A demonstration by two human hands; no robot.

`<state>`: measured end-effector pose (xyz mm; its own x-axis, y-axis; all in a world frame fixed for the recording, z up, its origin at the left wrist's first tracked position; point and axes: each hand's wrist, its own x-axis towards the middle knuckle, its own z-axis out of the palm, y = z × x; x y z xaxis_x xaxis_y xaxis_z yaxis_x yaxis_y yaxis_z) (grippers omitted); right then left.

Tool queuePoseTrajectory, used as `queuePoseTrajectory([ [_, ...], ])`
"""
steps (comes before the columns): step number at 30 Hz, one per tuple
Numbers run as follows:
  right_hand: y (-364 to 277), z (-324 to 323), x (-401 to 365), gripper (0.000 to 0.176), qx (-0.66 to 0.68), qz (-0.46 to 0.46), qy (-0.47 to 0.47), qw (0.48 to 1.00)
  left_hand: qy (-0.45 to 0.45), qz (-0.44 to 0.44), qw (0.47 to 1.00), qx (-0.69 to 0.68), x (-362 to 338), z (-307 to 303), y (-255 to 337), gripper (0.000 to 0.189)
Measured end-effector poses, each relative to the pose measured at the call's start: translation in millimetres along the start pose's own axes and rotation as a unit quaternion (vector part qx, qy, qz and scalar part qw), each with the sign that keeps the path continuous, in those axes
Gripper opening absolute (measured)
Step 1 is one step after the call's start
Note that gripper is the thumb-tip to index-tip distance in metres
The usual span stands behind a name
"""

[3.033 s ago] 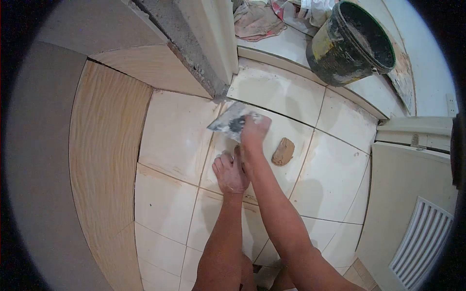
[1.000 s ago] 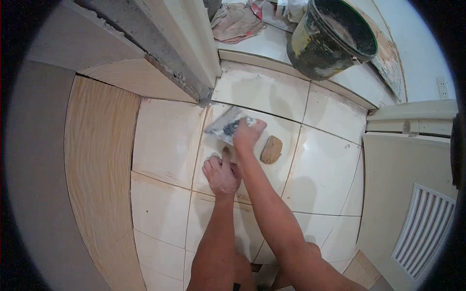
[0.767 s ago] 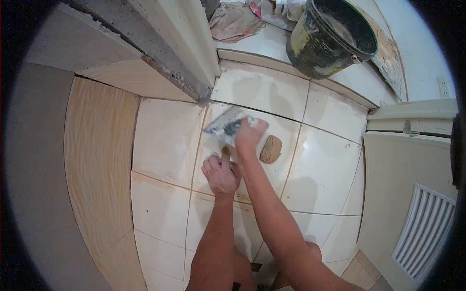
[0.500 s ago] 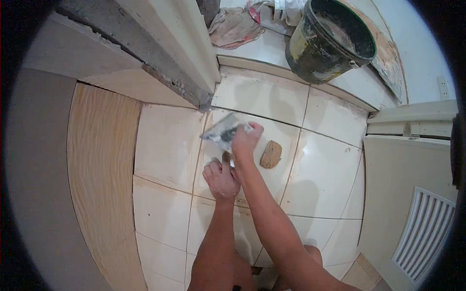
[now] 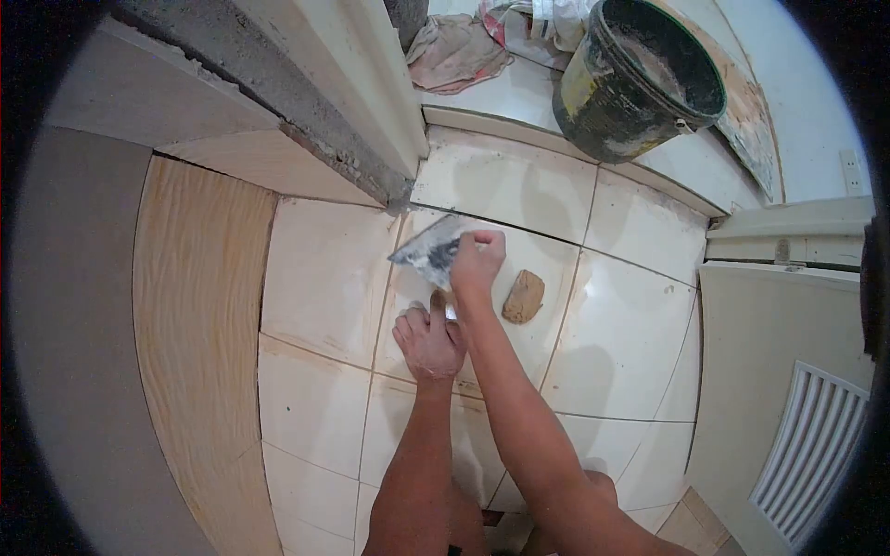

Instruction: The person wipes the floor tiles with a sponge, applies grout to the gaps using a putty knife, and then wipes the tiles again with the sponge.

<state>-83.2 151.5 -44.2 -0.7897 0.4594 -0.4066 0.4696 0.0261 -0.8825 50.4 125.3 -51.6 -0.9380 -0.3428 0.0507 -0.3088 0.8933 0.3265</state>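
The right hand (image 5: 477, 262) is clamped on a flat grey metal trowel smeared with white paste (image 5: 426, 248), tilted low so its edge meets the cream glazed floor tiles (image 5: 324, 278) by a joint. The left hand (image 5: 428, 338) lies spread flat on the floor, likely as a prop. A brown rounded lump (image 5: 524, 296) sits just beside them. The black plastic bucket (image 5: 640, 79), well apart, shows grey streaks inside.

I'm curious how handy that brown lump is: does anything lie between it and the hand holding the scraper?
Nothing visible does. Only bare tile separates the right hand, gripping the scraper, from the brown lump.
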Motion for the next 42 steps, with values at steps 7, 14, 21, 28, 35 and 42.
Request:
queuePoseTrajectory([
  [7, -2, 22, 8, 0.015, 0.008, -0.035, -0.030, 0.999, 0.032, 0.016, 0.999, 0.034, -1, 8, -2, 0.047],
  [14, -17, -56, 27, 0.012, 0.081, 0.129, -0.021, 0.988, 0.040, 0.011, 0.999, 0.004, 1, 2, 2, 0.047],
  [21, 18, 17, 14, 0.010, -0.008, -0.054, -0.055, 0.997, 0.056, 0.034, 0.998, 0.021, -2, 4, -1, 0.048],
  [28, -18, -57, 0, 0.012, -0.011, 0.007, -0.016, 1.000, 0.035, 0.018, 0.999, -0.010, 0, 2, 1, 0.044],
  [35, 18, -5, 17, 0.012, -0.029, -0.060, -0.083, 0.994, 0.054, 0.037, 0.998, 0.012, -1, 5, -1, 0.041],
  [42, 6, -53, -3, 0.015, -0.010, -0.059, 0.019, 0.998, 0.029, 0.003, 1.000, -0.002, 1, 0, 3, 0.036],
])
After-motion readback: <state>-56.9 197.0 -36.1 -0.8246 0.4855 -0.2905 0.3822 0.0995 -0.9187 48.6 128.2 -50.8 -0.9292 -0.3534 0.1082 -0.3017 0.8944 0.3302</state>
